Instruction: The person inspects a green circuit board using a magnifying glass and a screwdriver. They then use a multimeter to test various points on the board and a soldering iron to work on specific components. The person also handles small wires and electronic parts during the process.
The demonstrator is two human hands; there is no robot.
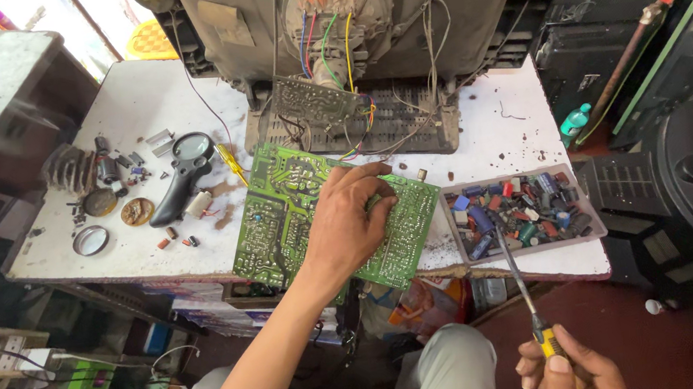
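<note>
**Camera setup: single head view**

I have one view only, worn on the head, high above the white workbench (498, 125) and pitched steeply down and forward. Near range: the left hand (350, 221) sits mid-frame, the right hand (567, 375) at the bottom edge. Far limit: the opened television chassis (357, 6). No second view shares the scene.

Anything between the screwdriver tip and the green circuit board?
Nothing visible. The screwdriver in the right hand points into the parts tray, beside the circuit board held by the left hand.
</note>
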